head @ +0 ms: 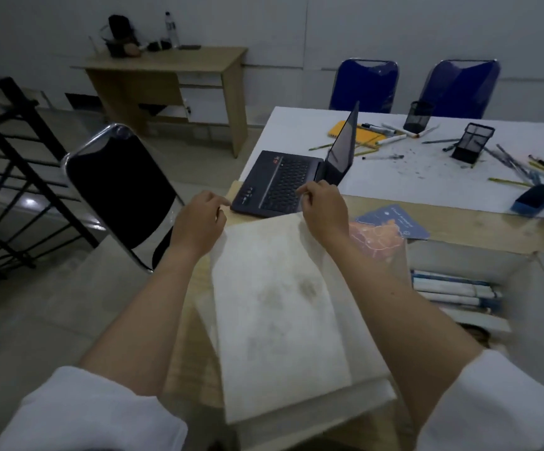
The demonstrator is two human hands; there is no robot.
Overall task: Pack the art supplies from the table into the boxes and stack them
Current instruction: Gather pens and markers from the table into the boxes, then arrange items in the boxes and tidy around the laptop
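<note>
A white flat box [280, 304] with grey smudges on its top lies lengthwise in front of me on the wooden table edge [459, 222]. My left hand [199, 219] grips its far left corner with curled fingers. My right hand [324, 209] grips the far right corner the same way. To the right stands an open white box [531, 278] with several markers [453, 288] inside. Loose pens and pencils [391, 139] lie scattered on the white table sheet [410, 177], with two black mesh holders [418, 116] [472, 143] and a blue eraser [536, 198].
An open dark laptop [280, 183] sits just beyond my hands. A blue-orange booklet [391, 222] lies by the right wrist, a yellow notebook [342, 128] behind the laptop. A black chair [121, 193] stands to the left, two blue chairs [365, 84] behind the table.
</note>
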